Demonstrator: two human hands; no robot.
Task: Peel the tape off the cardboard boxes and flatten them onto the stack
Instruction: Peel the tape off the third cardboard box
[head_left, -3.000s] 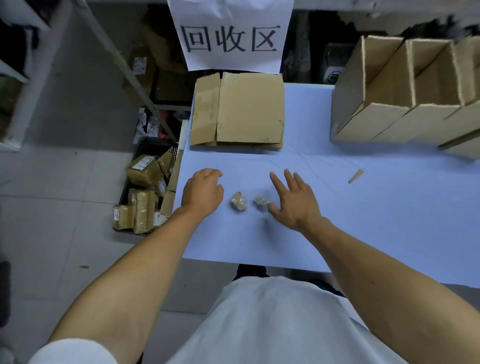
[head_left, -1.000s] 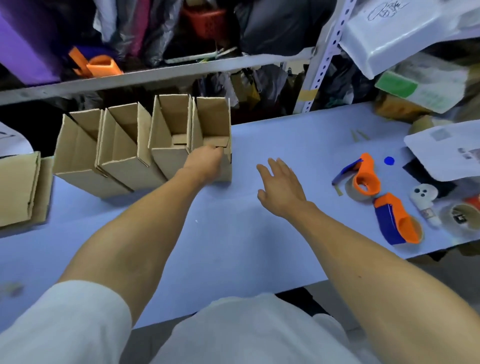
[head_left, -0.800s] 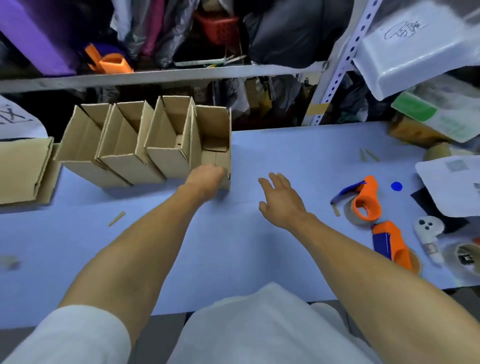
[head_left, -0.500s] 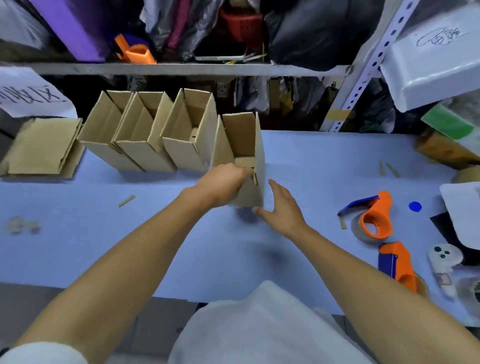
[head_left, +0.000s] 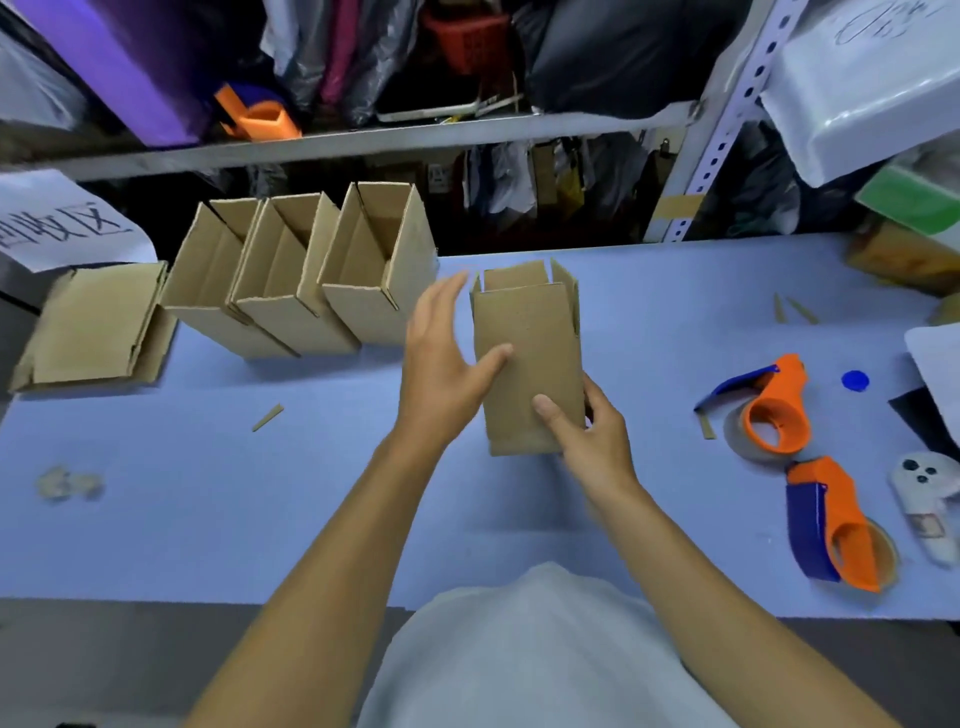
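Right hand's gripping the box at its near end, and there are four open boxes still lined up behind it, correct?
Not quite: the head view shows three open boxes lined up, not four. The right hand does grip the box at its near end.

A box (head_left: 527, 358) is held above the blue table (head_left: 260, 509). The right hand (head_left: 592, 441) grips its near right corner, thumb on the front face. The left hand (head_left: 441, 364) is spread, its thumb touching the box's left side. Left of the box stand three open boxes (head_left: 291, 291); farther left lies the flat stack (head_left: 88, 330). Right of the box lie two tape dispensers (head_left: 774, 410).
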